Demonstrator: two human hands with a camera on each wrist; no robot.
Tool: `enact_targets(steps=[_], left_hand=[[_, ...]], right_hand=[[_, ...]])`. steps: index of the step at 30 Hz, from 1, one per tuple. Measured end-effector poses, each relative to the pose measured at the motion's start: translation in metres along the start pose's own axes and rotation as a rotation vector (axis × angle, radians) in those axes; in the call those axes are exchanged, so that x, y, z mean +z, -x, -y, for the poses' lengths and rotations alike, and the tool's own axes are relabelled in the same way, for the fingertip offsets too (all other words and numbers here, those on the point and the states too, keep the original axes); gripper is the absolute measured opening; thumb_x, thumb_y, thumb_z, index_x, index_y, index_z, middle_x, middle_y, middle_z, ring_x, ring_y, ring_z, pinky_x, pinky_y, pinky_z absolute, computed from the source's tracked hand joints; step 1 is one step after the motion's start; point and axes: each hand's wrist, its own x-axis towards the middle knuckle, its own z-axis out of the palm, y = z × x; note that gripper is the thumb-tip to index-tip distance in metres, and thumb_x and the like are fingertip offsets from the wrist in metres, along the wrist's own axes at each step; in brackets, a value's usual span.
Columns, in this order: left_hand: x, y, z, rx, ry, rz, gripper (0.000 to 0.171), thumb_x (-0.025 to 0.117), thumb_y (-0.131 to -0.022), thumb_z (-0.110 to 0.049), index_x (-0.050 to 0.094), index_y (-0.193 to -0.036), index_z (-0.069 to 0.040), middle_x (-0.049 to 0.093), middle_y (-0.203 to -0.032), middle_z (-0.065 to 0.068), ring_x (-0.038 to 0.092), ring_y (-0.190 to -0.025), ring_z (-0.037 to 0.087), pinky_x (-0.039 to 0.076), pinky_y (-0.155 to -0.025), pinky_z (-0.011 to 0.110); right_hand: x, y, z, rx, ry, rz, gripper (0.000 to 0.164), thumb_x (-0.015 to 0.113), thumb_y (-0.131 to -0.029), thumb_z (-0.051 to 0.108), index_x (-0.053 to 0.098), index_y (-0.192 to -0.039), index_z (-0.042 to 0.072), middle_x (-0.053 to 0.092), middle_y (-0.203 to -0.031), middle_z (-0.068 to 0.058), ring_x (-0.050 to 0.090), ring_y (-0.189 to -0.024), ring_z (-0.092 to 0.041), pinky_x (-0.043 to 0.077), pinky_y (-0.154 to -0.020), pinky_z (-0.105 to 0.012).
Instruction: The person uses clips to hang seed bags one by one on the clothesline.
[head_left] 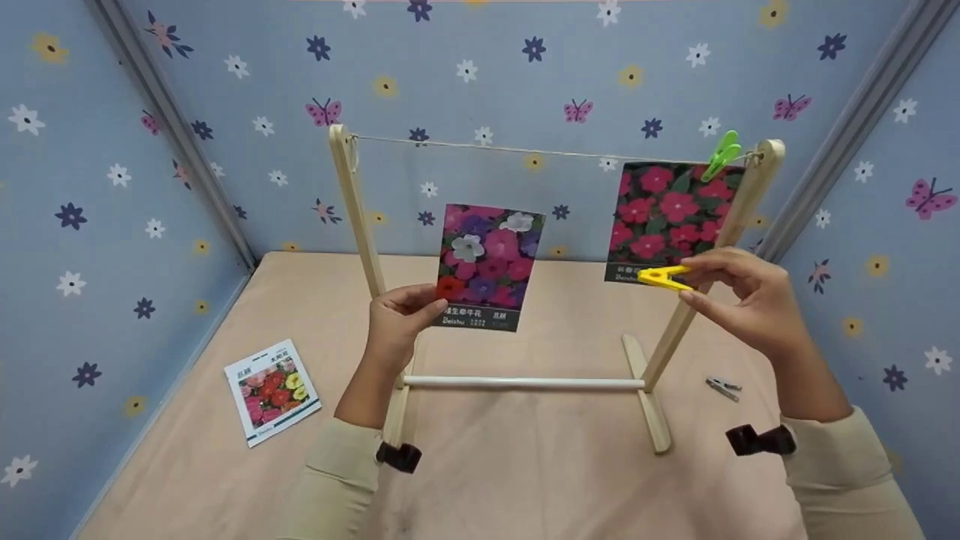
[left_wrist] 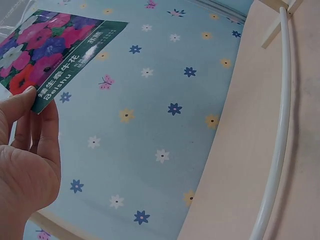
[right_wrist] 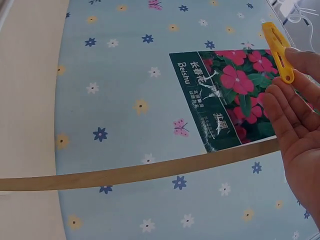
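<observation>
My left hand point(head_left: 401, 322) pinches a seed packet point(head_left: 491, 262) with pink, purple and white flowers by its lower left corner, holding it up below the string point(head_left: 480, 147). Between thumb and fingers of my right hand point(head_left: 750, 300) is a yellow clothespin point(head_left: 664, 277), its jaws pointing left. Behind it a second seed packet point(head_left: 675, 210) with pink-red flowers hangs from the string, fixed by a green clothespin point(head_left: 722, 156). In the right wrist view the yellow clothespin point(right_wrist: 278, 52) overlaps that packet's edge.
The string runs between two posts of a wooden stand point(head_left: 356, 217) with a white lower bar point(head_left: 525, 383). A white-bordered seed packet point(head_left: 272, 391) lies on the table at left. Grey clothespins point(head_left: 723, 388) lie at right. Flower-patterned walls point(head_left: 465, 71) enclose the table.
</observation>
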Motion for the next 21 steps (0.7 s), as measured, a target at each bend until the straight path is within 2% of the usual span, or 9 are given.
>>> enact_targets(steps=[4, 11, 14, 21], left_hand=[[0.007, -0.004, 0.0, -0.001, 0.005, 0.032, 0.027, 0.071, -0.08, 0.014, 0.078, -0.091, -0.009, 0.072, -0.086, 0.005, 0.065, -0.078, 0.014, 0.058, -0.069, 0.026], [0.02, -0.011, -0.001, -0.007, 0.003, 0.035, 0.025, 0.071, -0.08, 0.014, 0.078, -0.091, -0.007, 0.073, -0.083, 0.004, 0.066, -0.075, 0.012, 0.058, -0.067, 0.026], [0.026, -0.014, -0.003, -0.003, 0.0, 0.035, 0.023, 0.072, -0.08, 0.013, 0.078, -0.092, -0.005, 0.073, -0.084, 0.005, 0.066, -0.076, 0.013, 0.058, -0.068, 0.027], [0.036, -0.02, -0.006, 0.021, 0.01, 0.04, 0.021, 0.072, -0.081, 0.012, 0.078, -0.094, -0.003, 0.073, -0.086, 0.006, 0.067, -0.077, 0.015, 0.058, -0.069, 0.028]], right_hand=[[0.003, -0.016, 0.018, -0.034, 0.034, 0.049, 0.043, 0.07, -0.067, -0.03, 0.065, -0.106, -0.014, 0.064, -0.099, -0.023, 0.064, -0.086, -0.016, 0.053, -0.081, -0.018], [-0.003, -0.036, 0.019, -0.078, 0.064, 0.071, 0.047, 0.072, -0.063, -0.03, 0.066, -0.106, -0.012, 0.064, -0.096, -0.023, 0.064, -0.086, -0.014, 0.052, -0.081, -0.017], [-0.006, -0.047, 0.028, -0.097, 0.075, 0.078, 0.047, 0.071, -0.064, -0.031, 0.065, -0.107, -0.013, 0.064, -0.097, -0.024, 0.064, -0.086, -0.017, 0.052, -0.084, -0.018], [-0.012, -0.072, 0.051, -0.127, 0.117, 0.077, 0.044, 0.071, -0.069, -0.027, 0.066, -0.11, -0.011, 0.066, -0.099, -0.021, 0.065, -0.087, -0.011, 0.052, -0.078, -0.016]])
